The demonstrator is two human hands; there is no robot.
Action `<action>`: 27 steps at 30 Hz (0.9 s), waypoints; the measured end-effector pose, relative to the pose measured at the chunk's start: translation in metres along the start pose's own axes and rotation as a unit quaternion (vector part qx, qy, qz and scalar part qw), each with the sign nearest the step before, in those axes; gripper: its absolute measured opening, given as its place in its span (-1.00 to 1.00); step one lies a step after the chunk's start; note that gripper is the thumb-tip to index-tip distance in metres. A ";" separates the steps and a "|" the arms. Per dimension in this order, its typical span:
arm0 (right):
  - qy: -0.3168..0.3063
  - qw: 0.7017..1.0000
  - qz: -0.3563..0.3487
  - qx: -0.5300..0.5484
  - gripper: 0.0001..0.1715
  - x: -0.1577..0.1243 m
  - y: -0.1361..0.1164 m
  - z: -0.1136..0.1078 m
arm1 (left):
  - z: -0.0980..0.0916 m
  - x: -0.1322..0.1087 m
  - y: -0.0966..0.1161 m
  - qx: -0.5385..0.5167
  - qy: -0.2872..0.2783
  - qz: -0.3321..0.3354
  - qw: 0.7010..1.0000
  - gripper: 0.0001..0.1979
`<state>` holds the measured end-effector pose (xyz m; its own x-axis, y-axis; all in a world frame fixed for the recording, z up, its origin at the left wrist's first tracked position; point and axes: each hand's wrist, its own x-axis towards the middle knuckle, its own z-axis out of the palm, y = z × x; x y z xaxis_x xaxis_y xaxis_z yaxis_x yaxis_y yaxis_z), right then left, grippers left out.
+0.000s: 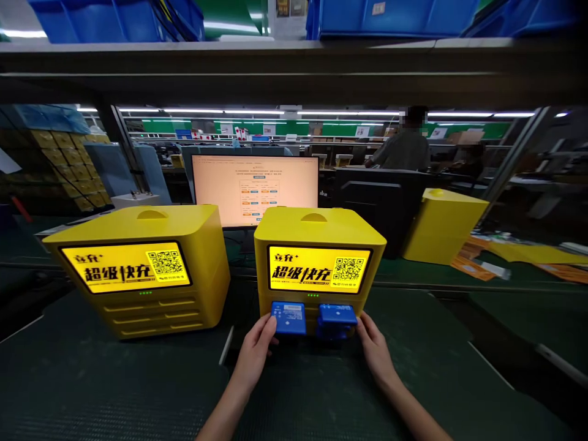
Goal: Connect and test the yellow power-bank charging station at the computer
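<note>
at the middle yellow station [321,236], each hand, left [258,346] and right [374,343], grips a blue pack [288,317].

Left yellow cabinet [147,269] screen: small "立充" above large "超级快充", with a QR code at its right.
Middle yellow cabinet [319,257] screen: the same "立充", "超级快充" and QR code.
Monitor [255,188]: a form with rows of buttons, its print too small to read.
Blue pack [288,317] label: too small to read.
</note>
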<state>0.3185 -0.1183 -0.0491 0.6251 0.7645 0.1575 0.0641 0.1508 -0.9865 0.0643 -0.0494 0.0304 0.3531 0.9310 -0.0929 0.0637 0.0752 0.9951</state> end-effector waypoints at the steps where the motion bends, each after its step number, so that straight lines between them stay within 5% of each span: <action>1: -0.001 1.000 -0.003 0.001 -0.30 0.000 -0.001 0.000 | 0.000 0.001 -0.002 -0.006 -0.007 0.002 1.000 -0.20; 27: -0.004 1.000 -0.001 0.011 -0.33 -0.002 -0.006 0.002 | 0.001 0.000 -0.004 -0.016 0.014 0.027 0.999 -0.37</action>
<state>0.3157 -0.1197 -0.0429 0.6190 0.7691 0.1592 0.0477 0.1656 -0.9850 0.0653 -0.0498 0.0264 0.3292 0.9435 -0.0389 0.0158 0.0357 0.9992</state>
